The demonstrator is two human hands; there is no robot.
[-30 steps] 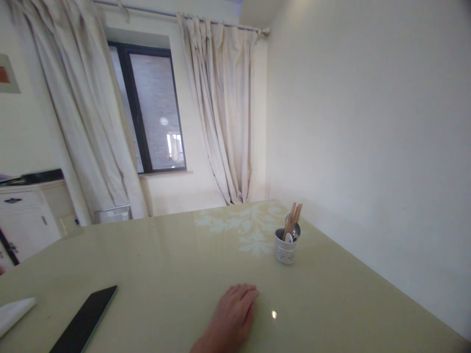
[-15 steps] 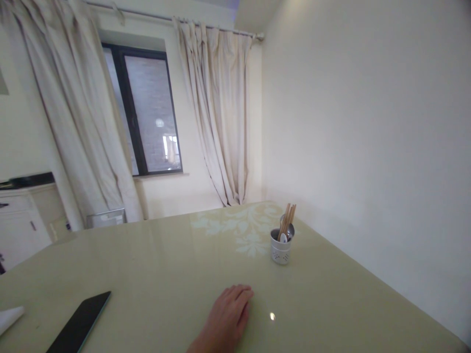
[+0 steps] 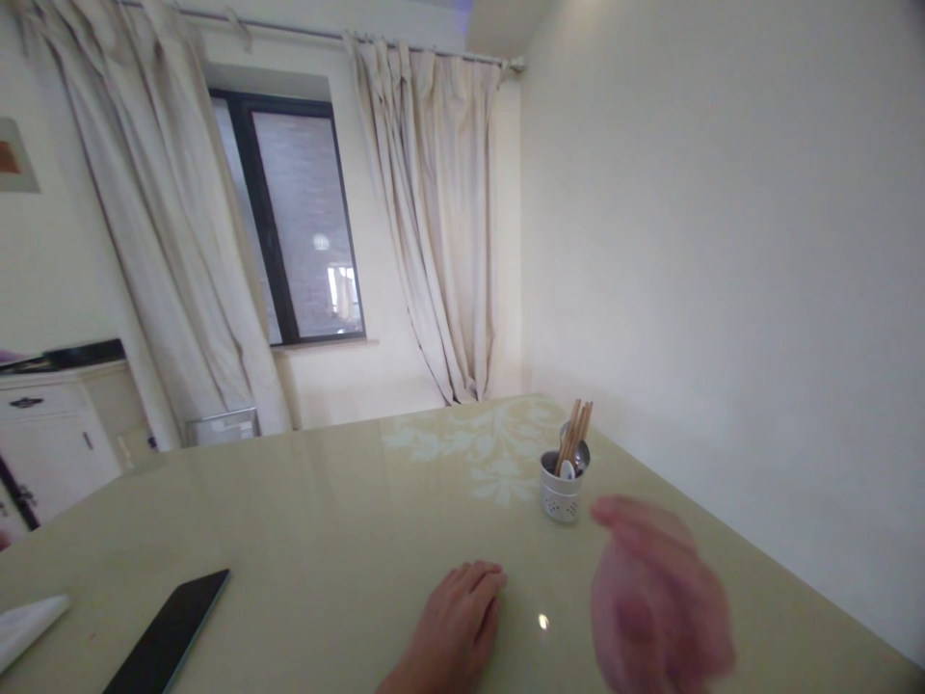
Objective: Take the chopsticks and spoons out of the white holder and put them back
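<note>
My left hand [image 3: 459,622] rests palm down on the pale green tabletop [image 3: 303,520], its fingers lying flat and close together, and nothing shows in it. Over the right side of the table is my right hand [image 3: 659,598], smeared by motion. How its fingers are held does not show clearly, nor whether anything is in them. Just beyond and left of it stands a white metal utensil cup [image 3: 562,498] with a pattern of small holes. Wooden chopsticks [image 3: 574,434] and several spoons [image 3: 582,453] stick up out of the cup.
A dark flat slab [image 3: 170,631] lies at the table's left front, with a white object [image 3: 29,622] partly cut off beside it. The right wall [image 3: 723,289] runs along the table edge. Curtains [image 3: 448,222] and a window stand behind.
My right hand has come into view at the right, near the utensil cup. My left hand stays on the table. The whole view has shifted slightly.
</note>
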